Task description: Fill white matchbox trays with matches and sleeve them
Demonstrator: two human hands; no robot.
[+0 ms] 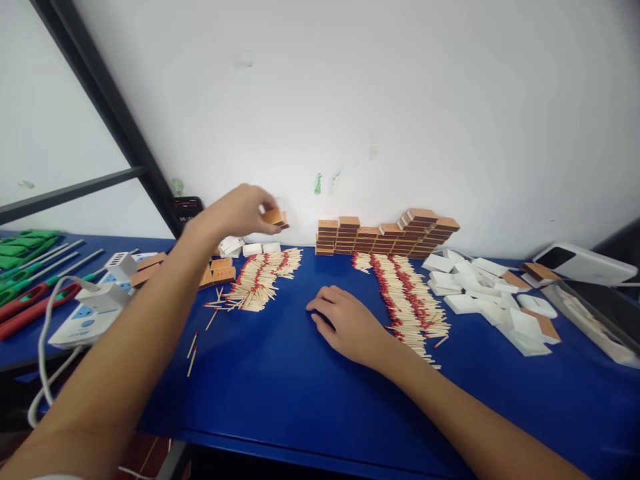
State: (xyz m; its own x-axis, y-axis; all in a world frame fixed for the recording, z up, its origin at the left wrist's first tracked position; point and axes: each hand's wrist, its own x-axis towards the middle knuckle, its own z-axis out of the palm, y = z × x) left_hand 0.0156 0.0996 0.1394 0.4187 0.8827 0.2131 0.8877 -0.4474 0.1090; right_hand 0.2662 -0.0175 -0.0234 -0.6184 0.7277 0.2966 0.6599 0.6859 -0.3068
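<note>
1. Left forearm (135, 333): bare, reaching obliquely upward and inward from the lower left corner.
2. Left wrist (200, 227): bent, the fingers directed rightward.
3. Left hand (244, 208): higher of the two, slightly blurred; thumb and fingers brought together in a pinch.
4. Right forearm (445, 400): bare, slanting inward from the lower right.
5. Right hand (347, 323): palm down, fingers loosely curved, nothing grasped.

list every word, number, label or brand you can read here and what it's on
"00:", remaining digits blurred: phone
Red print, too small to read: flat-lying matchboxes
Small marks, too small to read: stacked matchboxes
Blue markings, too small to read: power strip
</note>
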